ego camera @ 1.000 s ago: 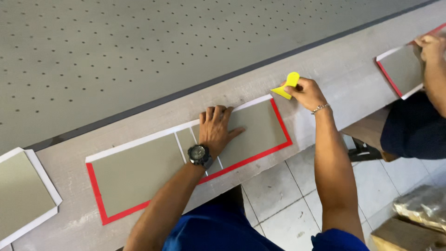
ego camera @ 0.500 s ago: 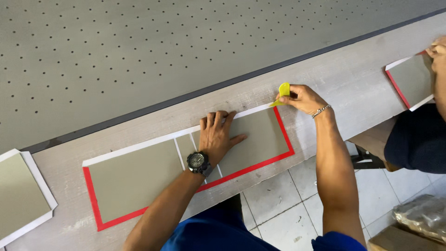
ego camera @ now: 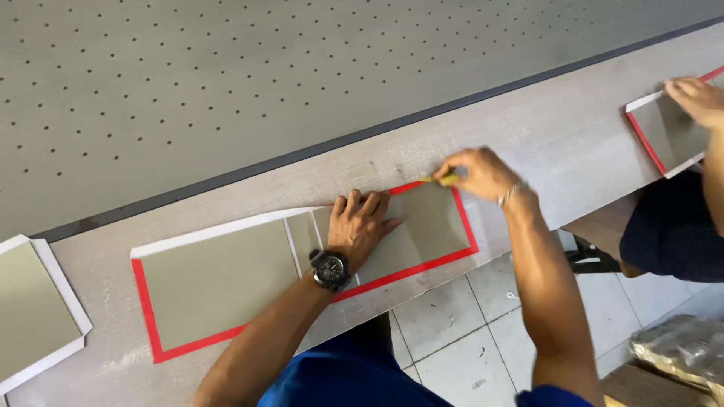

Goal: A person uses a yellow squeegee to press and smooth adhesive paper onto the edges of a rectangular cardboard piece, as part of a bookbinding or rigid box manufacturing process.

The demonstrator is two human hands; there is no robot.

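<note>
A grey-green board (ego camera: 219, 283) edged with white paper and red tape lies along the front of the pale wooden bench (ego camera: 543, 136). My left hand (ego camera: 363, 226), a black watch on its wrist, presses flat on the board's middle. My right hand (ego camera: 477, 173) holds a small yellow tool (ego camera: 445, 179) against the board's far edge, near the right corner, where the strip now shows red (ego camera: 407, 187). Farther left that edge is still white (ego camera: 226, 226).
Another person's hand (ego camera: 697, 98) rests on a similar red and white edged board (ego camera: 667, 132) at the right. A third board (ego camera: 30, 313) lies at the left edge. A grey perforated surface (ego camera: 264, 75) fills the back. Tiled floor (ego camera: 452, 332) and a plastic-wrapped bundle (ego camera: 682, 354) lie below.
My right hand has come down from above the corner onto the board's far edge and slid left with the yellow tool. The view has shifted slightly. My left hand stays pressed down.
</note>
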